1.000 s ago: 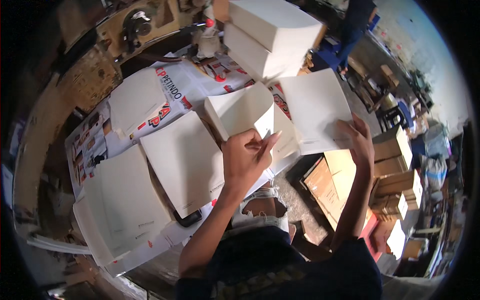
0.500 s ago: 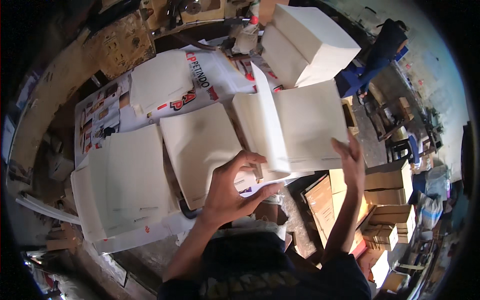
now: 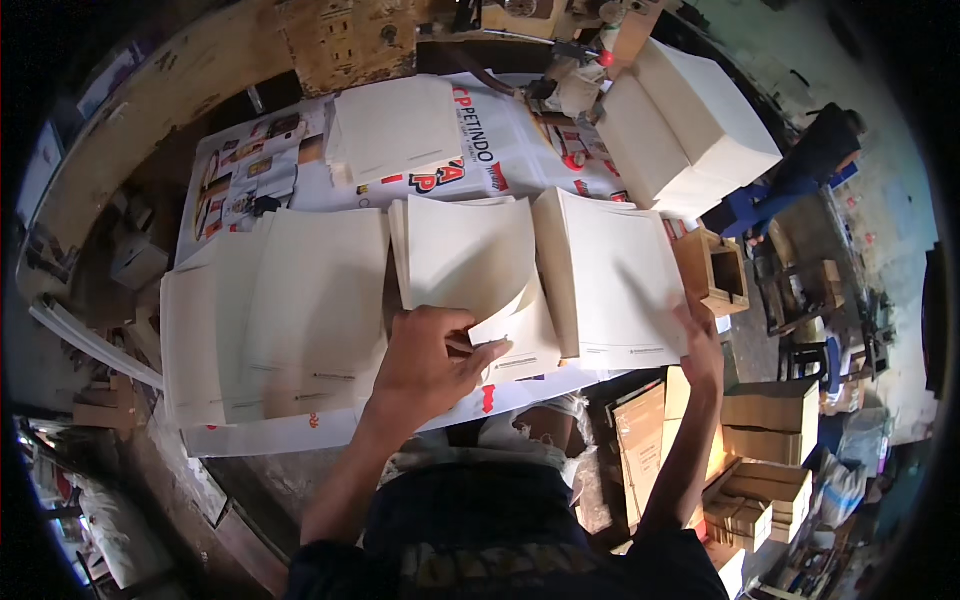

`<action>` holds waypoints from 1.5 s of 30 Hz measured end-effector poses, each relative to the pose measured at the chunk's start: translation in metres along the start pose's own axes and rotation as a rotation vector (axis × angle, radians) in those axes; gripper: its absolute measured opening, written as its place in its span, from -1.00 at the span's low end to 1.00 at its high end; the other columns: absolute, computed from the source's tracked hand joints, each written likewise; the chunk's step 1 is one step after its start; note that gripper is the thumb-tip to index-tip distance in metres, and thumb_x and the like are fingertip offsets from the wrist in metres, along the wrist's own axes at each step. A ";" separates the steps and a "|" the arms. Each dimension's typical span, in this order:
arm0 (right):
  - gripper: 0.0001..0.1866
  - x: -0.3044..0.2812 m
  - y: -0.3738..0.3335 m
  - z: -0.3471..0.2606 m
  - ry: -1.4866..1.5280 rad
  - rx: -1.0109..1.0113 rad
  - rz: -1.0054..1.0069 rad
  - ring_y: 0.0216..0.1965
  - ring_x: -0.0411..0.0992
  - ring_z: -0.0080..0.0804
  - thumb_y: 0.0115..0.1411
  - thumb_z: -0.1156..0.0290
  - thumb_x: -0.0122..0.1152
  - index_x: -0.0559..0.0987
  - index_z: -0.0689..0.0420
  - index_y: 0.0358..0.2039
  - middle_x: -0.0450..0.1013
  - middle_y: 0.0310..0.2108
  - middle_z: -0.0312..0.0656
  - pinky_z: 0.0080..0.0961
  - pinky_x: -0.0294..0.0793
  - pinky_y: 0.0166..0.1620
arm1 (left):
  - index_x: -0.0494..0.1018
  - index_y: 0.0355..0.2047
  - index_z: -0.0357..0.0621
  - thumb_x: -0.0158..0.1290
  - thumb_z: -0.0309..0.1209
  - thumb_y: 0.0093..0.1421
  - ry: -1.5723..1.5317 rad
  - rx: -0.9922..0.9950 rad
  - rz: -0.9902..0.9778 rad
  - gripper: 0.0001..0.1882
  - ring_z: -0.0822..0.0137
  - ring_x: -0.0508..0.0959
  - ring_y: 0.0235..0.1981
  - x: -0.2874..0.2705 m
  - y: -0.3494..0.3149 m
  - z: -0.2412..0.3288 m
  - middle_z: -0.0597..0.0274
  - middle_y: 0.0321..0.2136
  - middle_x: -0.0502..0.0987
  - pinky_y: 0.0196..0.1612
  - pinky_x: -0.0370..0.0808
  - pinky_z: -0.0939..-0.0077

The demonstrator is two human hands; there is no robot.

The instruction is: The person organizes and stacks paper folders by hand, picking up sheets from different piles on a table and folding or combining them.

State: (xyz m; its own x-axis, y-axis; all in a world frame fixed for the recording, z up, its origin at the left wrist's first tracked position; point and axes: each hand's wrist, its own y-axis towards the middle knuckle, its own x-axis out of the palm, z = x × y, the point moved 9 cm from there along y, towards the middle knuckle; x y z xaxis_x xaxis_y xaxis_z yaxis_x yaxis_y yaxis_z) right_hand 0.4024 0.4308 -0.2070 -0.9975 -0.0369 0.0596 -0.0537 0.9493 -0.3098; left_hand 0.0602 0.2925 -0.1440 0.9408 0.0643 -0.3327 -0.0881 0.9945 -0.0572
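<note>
My left hand (image 3: 425,358) pinches the lower right corner of a cream paper sheet (image 3: 465,245), which curls up off the middle stack. Its thumb lies over the corner and the fingers are tucked beneath. At the right edge of the right-hand paper stack (image 3: 620,270) is my right hand (image 3: 702,345). Its fingers are smeared by motion, and whether they touch the paper cannot be made out. To the left, overlapping paper piles (image 3: 315,290) lie fanned out, each top sheet with a small printed line near its lower edge.
A printed banner (image 3: 300,150) covers the table. Another sheet pile (image 3: 395,125) lies at the back, and a tall white paper block (image 3: 700,110) stands back right. Beside the table are a wooden box (image 3: 715,270) and cardboard boxes (image 3: 765,420). A person (image 3: 800,180) is farther off.
The sheet that stood upright between the middle and right stacks is down. My left hand has closed from a wide gap onto a sheet corner. The whole view has shifted.
</note>
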 end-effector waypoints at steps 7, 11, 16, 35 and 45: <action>-0.53 0.034 -0.037 -0.046 -0.058 -0.280 -0.007 -0.20 0.47 -0.46 0.07 0.54 0.23 0.47 0.26 0.05 0.52 -0.16 -0.18 -0.55 0.42 -0.04 | 0.56 -0.34 -0.42 0.22 -0.48 0.12 -0.107 0.044 0.321 -0.80 0.46 0.60 -0.46 -0.045 -0.026 -0.012 0.16 -0.49 0.60 -0.35 0.57 0.65; -0.53 0.102 -0.066 -0.063 -0.195 -0.413 -0.098 -0.13 0.43 -0.54 0.17 0.50 0.16 0.41 0.27 0.11 0.49 -0.11 -0.21 -0.57 0.38 -0.02 | 0.49 -0.21 -0.35 0.30 -0.39 0.04 -0.421 0.231 0.231 -0.64 0.28 0.60 -0.21 -0.070 -0.055 0.000 -0.07 -0.27 0.57 -0.11 0.55 0.40; -0.69 0.171 -0.089 -0.041 -0.281 -0.415 -0.270 -0.13 0.34 -0.57 0.27 0.48 0.05 0.40 0.29 0.01 0.44 -0.19 -0.22 -0.61 0.29 0.01 | 0.20 0.19 -0.21 0.38 -0.25 -0.14 0.586 0.204 0.092 -0.10 -0.13 0.13 0.28 -0.088 -0.072 0.013 -0.19 0.18 0.24 0.32 0.06 -0.02; -0.46 0.193 -0.098 -0.008 -0.179 -0.310 -0.267 -0.12 0.45 -0.42 0.06 0.60 0.20 0.41 0.25 0.12 0.47 -0.07 -0.15 -0.50 0.42 -0.03 | 0.51 -0.65 -0.34 0.35 -0.45 -0.02 0.338 -0.184 0.702 -0.74 0.57 0.51 -0.68 -0.168 -0.136 -0.037 0.18 -0.74 0.52 -0.62 0.42 0.66; -0.46 0.264 -0.138 -0.014 -0.141 -0.370 -0.272 -0.29 0.34 -0.64 0.26 0.48 0.07 0.23 0.30 0.23 0.45 -0.32 -0.32 -0.67 0.32 -0.10 | 0.36 -0.02 -0.37 0.08 -0.53 0.21 -0.610 0.297 1.122 -0.67 0.43 0.44 -0.05 -0.217 -0.206 -0.088 -0.02 -0.07 0.45 -0.04 0.43 0.50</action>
State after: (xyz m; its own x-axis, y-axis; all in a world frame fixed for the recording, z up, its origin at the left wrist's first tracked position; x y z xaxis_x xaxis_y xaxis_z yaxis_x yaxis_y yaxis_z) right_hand 0.1474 0.2941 -0.1351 -0.9473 -0.3171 -0.0458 -0.3194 0.9458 0.0588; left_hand -0.1548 0.0667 -0.1431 0.4057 0.8129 0.4179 -0.9138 0.3509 0.2046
